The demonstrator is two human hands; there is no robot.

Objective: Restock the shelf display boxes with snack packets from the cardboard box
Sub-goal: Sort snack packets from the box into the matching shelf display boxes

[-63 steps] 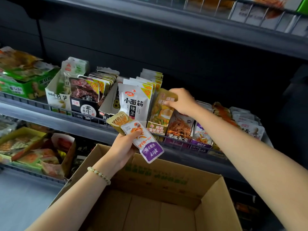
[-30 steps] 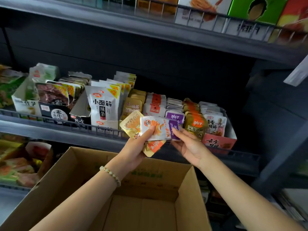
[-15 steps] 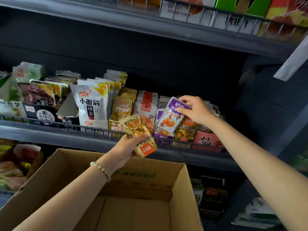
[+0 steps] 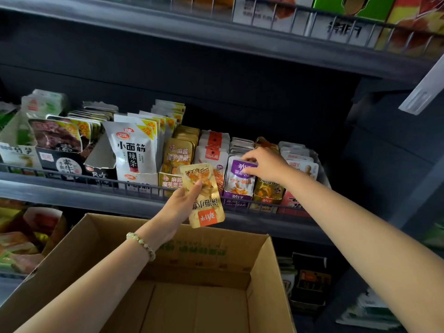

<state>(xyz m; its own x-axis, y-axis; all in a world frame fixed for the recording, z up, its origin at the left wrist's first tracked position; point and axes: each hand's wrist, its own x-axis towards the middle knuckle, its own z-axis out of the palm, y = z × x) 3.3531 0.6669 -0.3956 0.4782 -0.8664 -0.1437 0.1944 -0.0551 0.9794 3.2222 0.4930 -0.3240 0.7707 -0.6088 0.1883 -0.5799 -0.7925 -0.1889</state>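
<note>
A dark shelf (image 4: pixel 79 192) carries a row of display boxes behind a low wire rail (image 4: pixel 134 185) along its front edge. Tall white packets (image 4: pixel 134 150) stand left of the middle, with a yellow-gold stack (image 4: pixel 179 153) just beside them. An upper shelf (image 4: pixel 216 37) overhangs the whole row. The rail crosses the lower fronts of the boxes. Below the shelf's front edge sits the open cardboard box (image 4: pixel 72 248).

The right hand (image 4: pixel 266 164) reaches over the rail, its fingertips curled onto the top edge of a purple packet (image 4: pixel 240 181). This packet stands upright at the front of the purple display box (image 4: pixel 236 203), right of the shelf's middle, with its long axis vertical and its printed face outward. Its bottom is hidden by the rail and the box front, so it may not be fully seated.

The left hand (image 4: pixel 182 207), with a bead bracelet (image 4: pixel 141 245) at the wrist, grips a gold packet (image 4: pixel 205 205) in front of the rail, above the cardboard box's far rim. The thumb lies across its face. Its long axis runs nearly vertical, leaning slightly, with the print upside down and the orange end pointing down.
</note>
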